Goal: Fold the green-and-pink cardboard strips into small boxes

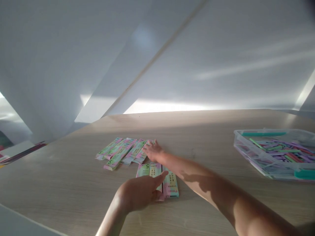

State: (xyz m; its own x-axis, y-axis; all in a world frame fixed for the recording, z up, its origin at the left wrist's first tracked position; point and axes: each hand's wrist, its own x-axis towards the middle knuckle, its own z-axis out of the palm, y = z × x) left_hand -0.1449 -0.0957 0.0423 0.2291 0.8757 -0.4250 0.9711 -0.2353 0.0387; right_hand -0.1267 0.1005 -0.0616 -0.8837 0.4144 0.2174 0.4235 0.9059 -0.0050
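The far packs [121, 155] lie in an overlapping row on the desk [206, 137]; the right hand [153, 150] rests over their right end, fingers spread and gripping nothing. The near packs [171, 185] lie side by side under and just beyond the left hand [140, 193], which partly covers them. Its fingers are mostly hidden, so whether it grasps one I cannot tell. The right forearm stretches in from the lower right.

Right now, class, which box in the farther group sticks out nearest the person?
The box just left of the middle: its near end juts past all the others'.
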